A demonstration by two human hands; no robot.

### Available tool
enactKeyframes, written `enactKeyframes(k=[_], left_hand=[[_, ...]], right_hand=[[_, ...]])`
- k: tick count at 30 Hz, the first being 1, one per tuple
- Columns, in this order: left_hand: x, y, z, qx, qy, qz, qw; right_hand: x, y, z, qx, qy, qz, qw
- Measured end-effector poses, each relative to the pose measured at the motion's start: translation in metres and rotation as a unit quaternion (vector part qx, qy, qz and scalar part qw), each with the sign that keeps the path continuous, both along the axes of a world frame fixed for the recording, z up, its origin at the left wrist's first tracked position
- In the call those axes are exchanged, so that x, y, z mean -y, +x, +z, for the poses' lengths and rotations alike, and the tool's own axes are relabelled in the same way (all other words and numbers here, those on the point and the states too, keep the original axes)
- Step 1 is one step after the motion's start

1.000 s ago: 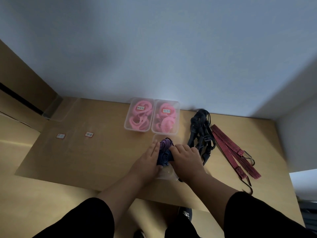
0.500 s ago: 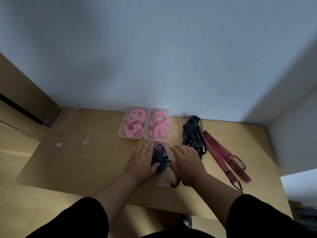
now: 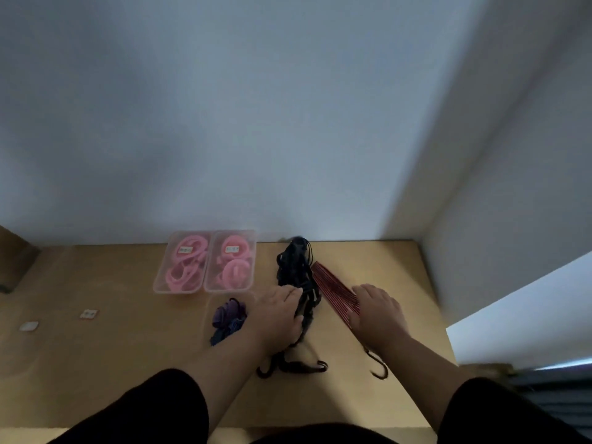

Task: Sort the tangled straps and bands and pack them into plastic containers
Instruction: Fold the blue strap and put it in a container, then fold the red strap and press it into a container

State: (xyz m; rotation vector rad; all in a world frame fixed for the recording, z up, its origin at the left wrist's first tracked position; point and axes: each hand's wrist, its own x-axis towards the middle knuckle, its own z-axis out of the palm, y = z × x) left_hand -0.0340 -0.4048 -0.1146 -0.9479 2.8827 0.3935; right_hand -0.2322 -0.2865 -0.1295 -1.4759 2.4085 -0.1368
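Both hands are off the purple bands (image 3: 229, 318), now lying in their clear container (image 3: 208, 318): left hand (image 3: 282, 312) rests loosely open on the black strap tangle (image 3: 298, 277), right hand (image 3: 374, 310) flat on the red striped straps (image 3: 333, 290), neither gripped yet, so those look next.

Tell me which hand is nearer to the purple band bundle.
Left. The left hand rests on the black straps, just right of the purple band bundle. The right hand lies farther right, on the red striped straps.
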Motion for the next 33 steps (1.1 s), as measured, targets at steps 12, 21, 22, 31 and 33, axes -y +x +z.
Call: enactKeyframes(k=[12, 21, 22, 31, 33], left_hand=[[-0.034, -0.084, -0.051, 0.031, 0.230, 0.078, 0.970], [-0.041, -0.124, -0.053, -0.206, 0.583, 0.502, 0.605], [-0.040, -0.125, -0.054, -0.203, 0.589, 0.512, 0.591], [-0.045, -0.121, -0.051, -0.153, 0.585, 0.422, 0.676], [-0.046, -0.123, -0.040, -0.170, 0.587, 0.411, 0.677]], right_hand=[[-0.034, -0.046, -0.026, 0.133, 0.089, -0.081, 0.984], [-0.023, -0.045, -0.038, 0.227, 0.053, -0.104, 0.967], [-0.022, -0.042, -0.038, 0.238, 0.060, -0.102, 0.964], [-0.018, -0.033, -0.029, 0.337, 0.065, -0.080, 0.936], [-0.018, -0.034, -0.022, 0.352, 0.039, -0.079, 0.932]])
